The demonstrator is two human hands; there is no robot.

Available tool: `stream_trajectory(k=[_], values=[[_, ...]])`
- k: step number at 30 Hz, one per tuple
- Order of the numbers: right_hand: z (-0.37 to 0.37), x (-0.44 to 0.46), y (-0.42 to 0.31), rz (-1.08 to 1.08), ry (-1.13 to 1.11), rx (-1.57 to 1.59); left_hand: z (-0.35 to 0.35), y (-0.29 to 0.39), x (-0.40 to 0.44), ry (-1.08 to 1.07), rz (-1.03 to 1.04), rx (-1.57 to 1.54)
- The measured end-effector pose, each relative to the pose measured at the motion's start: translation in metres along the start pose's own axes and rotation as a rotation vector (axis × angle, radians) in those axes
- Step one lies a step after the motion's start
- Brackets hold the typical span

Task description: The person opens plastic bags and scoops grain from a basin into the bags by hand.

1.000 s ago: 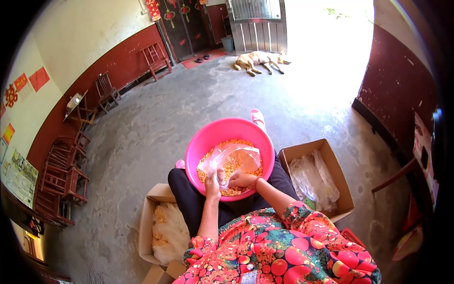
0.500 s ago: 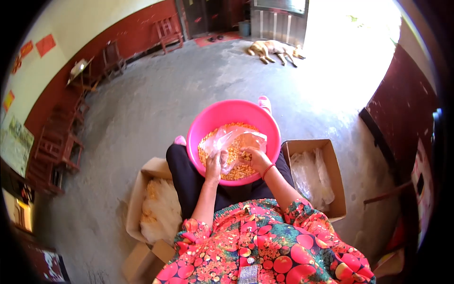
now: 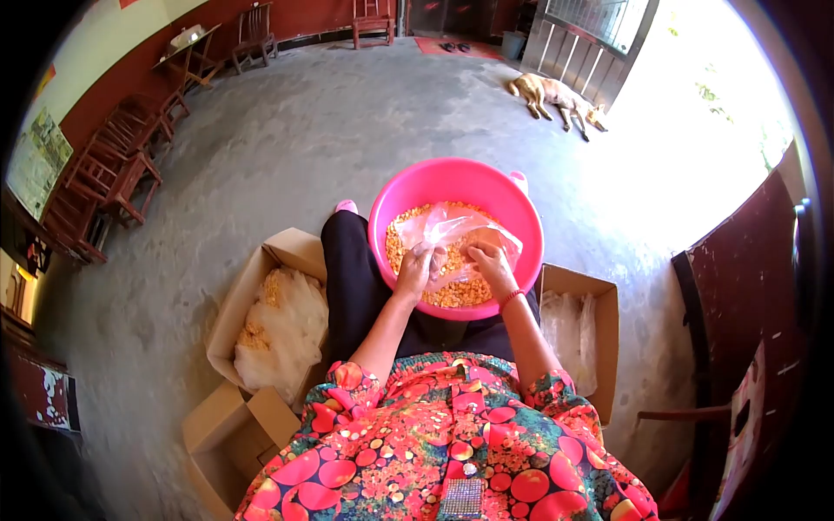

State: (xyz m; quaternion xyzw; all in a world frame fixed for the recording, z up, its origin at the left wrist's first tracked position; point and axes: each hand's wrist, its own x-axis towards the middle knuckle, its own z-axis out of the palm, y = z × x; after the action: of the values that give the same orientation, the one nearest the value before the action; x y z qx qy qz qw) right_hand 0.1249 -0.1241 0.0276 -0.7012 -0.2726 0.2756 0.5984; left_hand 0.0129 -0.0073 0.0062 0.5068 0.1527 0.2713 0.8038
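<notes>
- We see the clear plastic bag (image 3: 450,227) inside the pink basin (image 3: 463,173), just beyond our fingers and over a layer of yellow kernels (image 3: 455,297).
- Its longer spread runs sideways across the basin, slanting a little away from us at the left; its loose film reaches toward the right wall.
- Neither hand is clearly nearer: our left hand (image 3: 420,267) meets the bag at its near left part, our right hand (image 3: 493,267) at its near right part, with film between them.
- Our left hand is clamped on the film, fingers folded together.
- Our right hand is curled, its fingertips close together against the bag; we cannot tell whether they pinch film, hold kernels or merely touch.
- The basin sits at our lap, between two cardboard boxes (image 3: 228,323) on the floor (image 3: 261,165).
</notes>
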Motion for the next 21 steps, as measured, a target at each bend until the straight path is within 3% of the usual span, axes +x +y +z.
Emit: stream_trajectory(k=[1,3,5,9,10,15,17,21], values=[[-0.007,-0.001,0.003,0.157,-0.088,-0.047,0.001,0.000,0.000,0.006,-0.006,-0.023],[-0.013,-0.006,0.016,0.163,-0.096,-0.158,-0.001,-0.003,0.001,0.014,0.011,-0.020],[-0.019,-0.006,0.034,-0.013,-0.310,-0.950,-0.002,-0.004,0.002,-0.004,0.032,-0.005],[-0.005,-0.004,0.048,-0.121,-0.283,-1.145,-0.006,-0.012,0.005,-0.022,0.052,0.014],[0.001,0.000,0.044,-0.032,-0.442,-1.266,-0.008,-0.013,0.005,-0.025,0.053,0.016],[0.026,-0.005,0.031,0.064,-0.582,-1.258,-0.006,-0.010,0.004,-0.005,0.038,0.011],[0.029,-0.005,0.045,-0.166,-0.539,-1.071,-0.006,-0.009,0.003,-0.001,0.032,0.005],[0.031,-0.006,0.030,-0.102,-0.666,-1.047,-0.007,-0.010,0.004,-0.024,0.039,-0.018]])
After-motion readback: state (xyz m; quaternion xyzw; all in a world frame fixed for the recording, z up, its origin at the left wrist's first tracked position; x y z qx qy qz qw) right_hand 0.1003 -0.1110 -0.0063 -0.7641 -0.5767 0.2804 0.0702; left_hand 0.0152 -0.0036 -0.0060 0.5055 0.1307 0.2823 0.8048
